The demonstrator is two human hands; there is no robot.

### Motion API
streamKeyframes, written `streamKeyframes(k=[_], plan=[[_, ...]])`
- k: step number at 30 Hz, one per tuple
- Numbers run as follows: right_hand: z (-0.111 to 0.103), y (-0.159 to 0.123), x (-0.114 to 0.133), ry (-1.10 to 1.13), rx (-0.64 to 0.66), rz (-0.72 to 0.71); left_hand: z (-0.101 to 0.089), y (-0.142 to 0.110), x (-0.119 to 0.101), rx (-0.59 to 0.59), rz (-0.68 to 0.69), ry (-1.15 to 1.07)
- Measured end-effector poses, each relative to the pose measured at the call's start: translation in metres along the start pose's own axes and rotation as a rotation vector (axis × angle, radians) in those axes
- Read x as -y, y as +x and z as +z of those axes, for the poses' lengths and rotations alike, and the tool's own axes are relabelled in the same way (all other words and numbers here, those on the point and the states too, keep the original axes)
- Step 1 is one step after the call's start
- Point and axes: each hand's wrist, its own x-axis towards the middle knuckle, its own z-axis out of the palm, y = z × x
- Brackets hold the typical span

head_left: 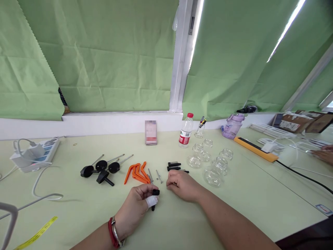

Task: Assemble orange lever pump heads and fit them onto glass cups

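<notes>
Two bare hands work over a pale green surface (pixel 104 218). The left hand (pixel 135 203), with a white wrap on its thumb and a red band and a bracelet at the wrist, has its grip closed on a small black part (pixel 155 192) near the front middle. The right hand (pixel 185 185) rests beside it, fingers curled down; whether its grip is clamped on anything cannot be told. Just beyond the right hand lie black pieces with springs (pixel 173 163). Between and beyond the hands are small metal pins (pixel 159 176), with orange bent levers (pixel 139 173) to their left. Farther left sit four round black pieces with stems (pixel 113 167). To the right stand clear glass jars (pixel 213 176) and, behind them, a red-capped plastic bottle (pixel 186 133). A co-worker's hand (pixel 324 155) shows at the far right edge.
</notes>
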Motion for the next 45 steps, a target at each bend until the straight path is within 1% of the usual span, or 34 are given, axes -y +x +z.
streamKeyframes(k=[4, 6, 9, 12, 18, 29, 37, 39, 41, 43, 45], plan=[[0.001, -0.001, 0.014, 0.199, -0.171, -0.061, 0.0, 0.001, 0.003, 0.028, 0.009, -0.024], [0.004, -0.002, 0.022, 0.277, -0.21, -0.111, 0.001, 0.002, 0.005, 0.024, 0.038, -0.006], [0.011, -0.003, 0.03, 0.32, -0.2, -0.146, 0.002, 0.003, 0.006, 0.028, 0.095, 0.041], [0.015, -0.003, 0.033, 0.329, -0.18, -0.155, 0.003, 0.002, 0.005, 0.052, 0.125, 0.075], [0.015, -0.003, 0.032, 0.302, -0.157, -0.144, 0.003, 0.002, 0.006, 0.063, 0.127, 0.068], [0.011, -0.005, 0.033, 0.176, -0.136, -0.238, 0.003, 0.003, 0.006, 0.077, 0.135, 0.08], [0.01, -0.005, 0.035, 0.16, -0.131, -0.238, 0.002, 0.002, 0.006, 0.064, 0.13, 0.078], [0.009, -0.004, 0.033, 0.18, -0.148, -0.218, 0.002, 0.003, 0.006, 0.045, 0.119, 0.068], [0.006, -0.003, 0.029, 0.165, -0.196, -0.143, 0.002, 0.003, 0.007, 0.026, 0.099, 0.053], [0.001, -0.002, 0.023, 0.088, -0.236, -0.003, 0.002, 0.003, 0.007, 0.013, 0.074, 0.037], [-0.004, -0.002, 0.015, -0.022, -0.206, 0.159, 0.002, 0.003, 0.007, 0.01, 0.06, 0.029]])
